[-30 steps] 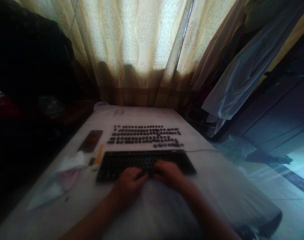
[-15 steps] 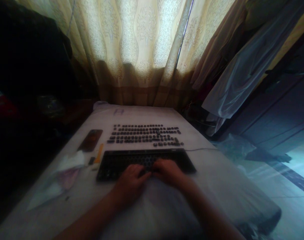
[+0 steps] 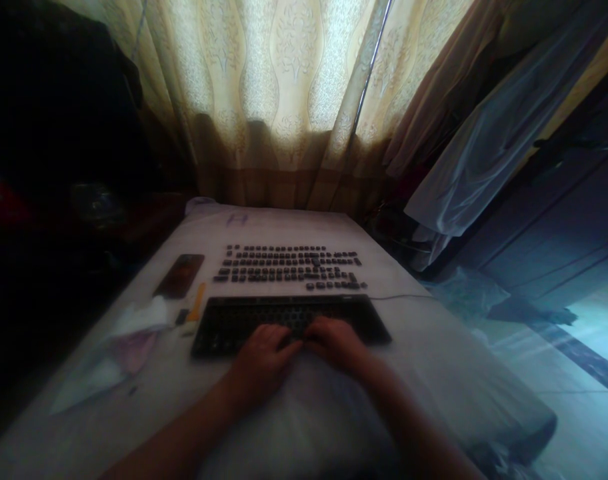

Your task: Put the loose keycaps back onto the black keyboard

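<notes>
A black keyboard frame (image 3: 224,325) with its keycaps off lies on a white-covered surface (image 3: 434,360). The loose dark keycaps (image 3: 289,267) are set out in rows just beyond it. My left hand (image 3: 261,363) and my right hand (image 3: 337,343) rest side by side on the keyboard's near middle. Their fingers are curled and their tips meet over the bare key sockets. Whatever is pinched between the fingertips is too dark to make out.
Left of the keyboard lie a dark phone (image 3: 180,275), a small yellow tool (image 3: 198,303) and crumpled tissue or plastic (image 3: 119,347). A thin cable (image 3: 399,297) runs right from the keyboard. Patterned curtains (image 3: 294,100) hang behind; the surface drops off at the right edge.
Both hands have stayed together on the keyboard's middle, with only small finger shifts. The view has tilted slightly.
</notes>
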Action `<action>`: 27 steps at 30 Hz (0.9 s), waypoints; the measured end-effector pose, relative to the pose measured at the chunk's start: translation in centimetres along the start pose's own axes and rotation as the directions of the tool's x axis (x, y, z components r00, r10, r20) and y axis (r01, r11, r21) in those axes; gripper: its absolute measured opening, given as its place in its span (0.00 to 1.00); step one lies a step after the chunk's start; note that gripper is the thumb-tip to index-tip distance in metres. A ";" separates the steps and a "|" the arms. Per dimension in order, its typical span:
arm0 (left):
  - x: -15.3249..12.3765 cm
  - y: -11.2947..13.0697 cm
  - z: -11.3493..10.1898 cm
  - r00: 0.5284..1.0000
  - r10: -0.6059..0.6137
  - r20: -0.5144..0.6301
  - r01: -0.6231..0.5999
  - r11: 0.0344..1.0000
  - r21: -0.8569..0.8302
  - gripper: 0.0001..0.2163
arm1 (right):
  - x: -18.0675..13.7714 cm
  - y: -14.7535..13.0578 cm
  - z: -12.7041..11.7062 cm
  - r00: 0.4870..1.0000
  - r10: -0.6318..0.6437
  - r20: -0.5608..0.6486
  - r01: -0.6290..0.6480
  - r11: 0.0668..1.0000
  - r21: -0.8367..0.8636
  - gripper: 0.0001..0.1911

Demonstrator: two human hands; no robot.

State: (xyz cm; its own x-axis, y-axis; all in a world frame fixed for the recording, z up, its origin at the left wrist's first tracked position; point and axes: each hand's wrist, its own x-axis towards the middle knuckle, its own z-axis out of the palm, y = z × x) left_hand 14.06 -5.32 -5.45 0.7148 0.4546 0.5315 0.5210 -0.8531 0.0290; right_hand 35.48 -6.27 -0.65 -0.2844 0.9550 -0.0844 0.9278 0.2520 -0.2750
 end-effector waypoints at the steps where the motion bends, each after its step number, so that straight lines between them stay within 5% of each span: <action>1: 0.0 0.0 0.0 1.000 -0.001 -0.003 0.001 1.000 0.001 0.13 | 0.1 0.0 0.0 1.000 0.002 0.000 -0.002 1.000 -0.004 0.09; 13: -0.1 0.2 0.3 1.000 -0.011 -0.029 0.011 1.000 0.009 0.10 | 0.2 -0.2 0.2 1.000 -0.006 -0.001 0.006 1.000 -0.007 0.10; 27: -0.5 -0.2 0.7 1.000 -0.018 -0.019 0.018 1.000 -0.002 0.13 | 0.2 1.7 2.1 0.986 0.025 -0.165 0.013 0.973 0.229 0.10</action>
State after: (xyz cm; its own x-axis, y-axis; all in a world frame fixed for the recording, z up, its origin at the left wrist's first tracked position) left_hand 13.91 -5.19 -6.30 0.6963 0.4651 0.5467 0.5331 -0.8451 0.0399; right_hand 36.52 -6.02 -3.17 -0.2174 0.9737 0.0676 0.8439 0.2223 -0.4882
